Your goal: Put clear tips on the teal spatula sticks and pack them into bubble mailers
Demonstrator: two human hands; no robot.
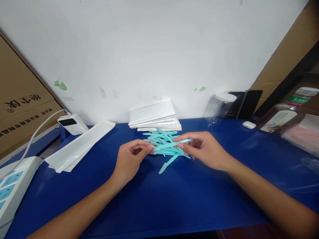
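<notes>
Razor (165,146), one, held over pile (163,136) of others: fingers of left hand (129,159) pinch one end, right hand (206,149) near the other. Pile on table (149,205), too tangled to count. Behind, one stack of sleeves (154,114); rightward, one jar (219,106), one bottle (281,114).

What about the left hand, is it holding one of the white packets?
No, the left hand pinches one end of a turquoise eyebrow razor while the right hand holds the other.
</notes>
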